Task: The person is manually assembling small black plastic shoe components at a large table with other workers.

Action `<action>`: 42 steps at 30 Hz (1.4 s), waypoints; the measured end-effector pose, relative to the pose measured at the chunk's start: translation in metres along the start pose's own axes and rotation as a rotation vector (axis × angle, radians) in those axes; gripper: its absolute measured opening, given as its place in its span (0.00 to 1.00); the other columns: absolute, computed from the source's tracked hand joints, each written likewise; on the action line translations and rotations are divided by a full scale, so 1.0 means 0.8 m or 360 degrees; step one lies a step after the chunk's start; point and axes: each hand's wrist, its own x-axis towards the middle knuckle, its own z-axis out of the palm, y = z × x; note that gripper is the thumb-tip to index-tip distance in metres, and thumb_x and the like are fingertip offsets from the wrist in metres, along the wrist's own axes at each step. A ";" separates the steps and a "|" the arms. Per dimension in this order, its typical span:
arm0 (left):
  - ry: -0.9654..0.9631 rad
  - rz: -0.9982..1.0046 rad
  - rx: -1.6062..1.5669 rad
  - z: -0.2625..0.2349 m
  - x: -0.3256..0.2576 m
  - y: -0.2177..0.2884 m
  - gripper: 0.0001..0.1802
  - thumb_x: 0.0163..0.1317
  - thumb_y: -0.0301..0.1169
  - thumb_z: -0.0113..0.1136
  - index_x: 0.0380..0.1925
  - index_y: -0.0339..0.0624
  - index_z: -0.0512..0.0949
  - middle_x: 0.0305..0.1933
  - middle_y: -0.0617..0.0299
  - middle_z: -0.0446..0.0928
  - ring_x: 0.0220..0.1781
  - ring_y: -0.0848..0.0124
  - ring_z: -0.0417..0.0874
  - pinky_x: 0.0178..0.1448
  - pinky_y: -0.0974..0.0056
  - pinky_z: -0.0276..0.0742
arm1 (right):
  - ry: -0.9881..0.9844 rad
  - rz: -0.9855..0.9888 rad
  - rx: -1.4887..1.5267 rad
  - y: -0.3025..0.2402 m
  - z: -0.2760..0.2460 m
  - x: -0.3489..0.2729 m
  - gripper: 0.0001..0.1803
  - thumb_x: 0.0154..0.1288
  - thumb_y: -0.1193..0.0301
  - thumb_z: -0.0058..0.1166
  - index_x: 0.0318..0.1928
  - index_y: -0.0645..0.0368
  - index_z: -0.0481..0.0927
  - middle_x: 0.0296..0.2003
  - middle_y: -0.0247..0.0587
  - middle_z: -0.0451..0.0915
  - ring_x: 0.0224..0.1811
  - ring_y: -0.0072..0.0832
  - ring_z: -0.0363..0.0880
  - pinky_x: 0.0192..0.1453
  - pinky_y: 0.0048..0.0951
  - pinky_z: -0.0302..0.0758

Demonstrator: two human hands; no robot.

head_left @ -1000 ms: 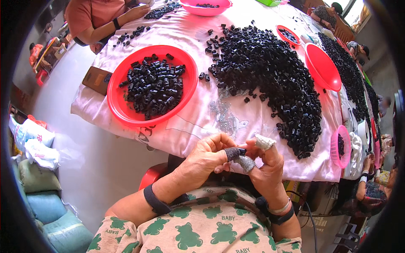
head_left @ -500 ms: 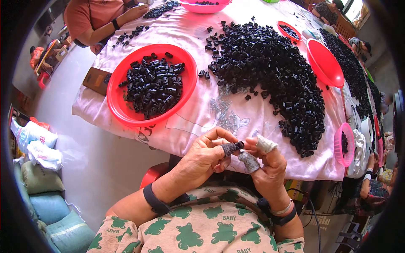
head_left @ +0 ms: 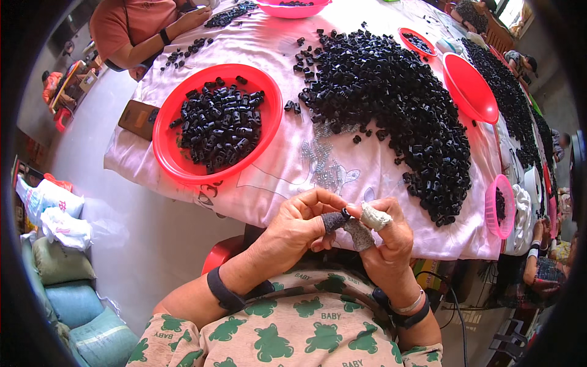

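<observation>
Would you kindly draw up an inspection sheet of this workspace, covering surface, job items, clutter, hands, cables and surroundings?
Surface: pale pink cloth, printed and wrinkled, covers the table.
Job items: large heap of black parts; red basin at left, holding more; small silvery pieces beside the heap.
Clutter: brown phone-like object beside that basin.
Hands: left hand pinches a small black part; right hand is close by, contact unclear. Both wear finger wraps.
Cables: dark cable hangs below the table, right.
Surroundings: stacked sacks at left; person in salmon shirt across the table.
</observation>
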 end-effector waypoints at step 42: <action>0.0034 0.0162 0.1485 -0.001 -0.002 0.010 0.14 0.53 0.15 0.48 0.40 0.27 0.76 0.34 0.56 0.77 0.33 0.72 0.82 0.39 0.67 0.78 | 0.0036 0.1070 0.0480 0.035 -0.014 0.054 0.21 0.67 0.84 0.43 0.59 0.66 0.73 0.45 0.43 0.81 0.43 0.21 0.79 0.47 0.20 0.78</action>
